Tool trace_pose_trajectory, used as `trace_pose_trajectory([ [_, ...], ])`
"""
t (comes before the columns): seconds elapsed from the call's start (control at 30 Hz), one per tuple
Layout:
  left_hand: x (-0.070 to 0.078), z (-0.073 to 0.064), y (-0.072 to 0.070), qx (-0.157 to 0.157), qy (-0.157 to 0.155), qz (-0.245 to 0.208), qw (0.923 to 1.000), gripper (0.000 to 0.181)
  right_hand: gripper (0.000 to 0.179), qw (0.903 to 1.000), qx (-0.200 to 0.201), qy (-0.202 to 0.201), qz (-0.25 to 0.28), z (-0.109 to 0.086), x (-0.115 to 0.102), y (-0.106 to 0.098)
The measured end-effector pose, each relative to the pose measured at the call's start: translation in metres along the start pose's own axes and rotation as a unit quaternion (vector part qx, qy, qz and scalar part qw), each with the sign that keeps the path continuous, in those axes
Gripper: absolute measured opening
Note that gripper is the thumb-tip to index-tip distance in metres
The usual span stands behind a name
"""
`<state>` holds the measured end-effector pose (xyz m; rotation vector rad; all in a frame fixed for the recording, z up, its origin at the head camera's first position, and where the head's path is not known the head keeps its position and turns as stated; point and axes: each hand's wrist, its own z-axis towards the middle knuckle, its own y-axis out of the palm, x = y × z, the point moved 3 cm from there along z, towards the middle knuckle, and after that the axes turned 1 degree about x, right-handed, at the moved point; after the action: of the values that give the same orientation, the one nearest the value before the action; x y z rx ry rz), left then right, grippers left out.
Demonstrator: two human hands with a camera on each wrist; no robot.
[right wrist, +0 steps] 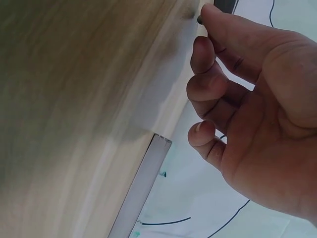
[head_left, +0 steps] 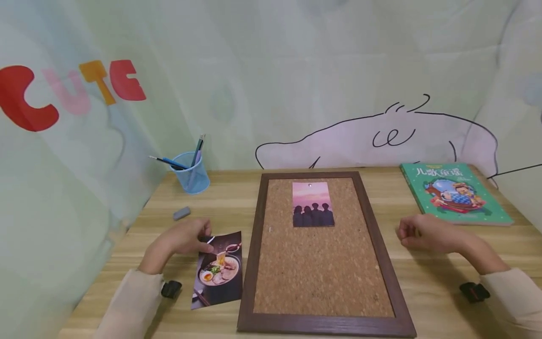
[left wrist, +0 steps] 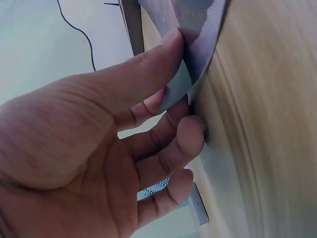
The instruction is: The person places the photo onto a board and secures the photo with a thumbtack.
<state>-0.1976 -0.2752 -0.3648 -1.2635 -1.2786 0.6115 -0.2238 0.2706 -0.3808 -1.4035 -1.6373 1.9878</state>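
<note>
The noodle photo (head_left: 220, 282) was left of lower centre in the head frame, its upper corner pinched by the left hand (head_left: 182, 239), just beside the cork board (head_left: 317, 268). At right, the right hand (head_left: 436, 234) pinched a small dark object (right wrist: 199, 20) near the book (head_left: 470, 212).

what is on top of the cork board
A pink sunset photo lies on the upper part of the cork board, with a small pin near its top edge. The cork behind the photo is covered and cannot be seen.
</note>
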Motion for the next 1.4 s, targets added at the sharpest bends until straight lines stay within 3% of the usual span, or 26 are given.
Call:
trace_pose_trajectory([
  [0.3,-0.002,0.002,-0.004,-0.001,0.022,0.003,0.9997,0.027,0.013,0.9999,0.004,-0.004,-0.015,0.002,-0.001,-0.005],
  [0.47,-0.007,0.003,-0.004,-0.012,0.015,-0.032,0.9993,0.016,0.015,0.9997,0.009,-0.010,-0.022,0.004,-0.001,-0.006],
  [0.67,-0.010,0.000,-0.008,-0.018,0.035,-0.062,0.9973,0.007,0.017,0.9996,0.009,-0.017,-0.019,0.004,-0.002,-0.006],
  [0.83,-0.012,-0.003,-0.013,-0.019,0.049,-0.066,0.9964,0.007,0.019,0.9995,0.013,-0.022,-0.019,0.005,-0.004,-0.010],
  [1.13,-0.007,-0.006,-0.014,-0.050,0.085,-0.105,0.9896,0.010,0.022,0.9993,0.013,-0.025,-0.023,0.007,-0.006,-0.013],
  [1.27,-0.004,-0.006,-0.018,-0.044,0.083,-0.105,0.9901,0.009,0.021,0.9994,0.013,-0.021,-0.024,0.007,-0.007,-0.015],
  [1.4,-0.002,-0.004,-0.020,-0.047,0.082,-0.113,0.9891,0.009,0.021,0.9986,0.013,-0.042,-0.027,0.007,-0.011,-0.015],
])
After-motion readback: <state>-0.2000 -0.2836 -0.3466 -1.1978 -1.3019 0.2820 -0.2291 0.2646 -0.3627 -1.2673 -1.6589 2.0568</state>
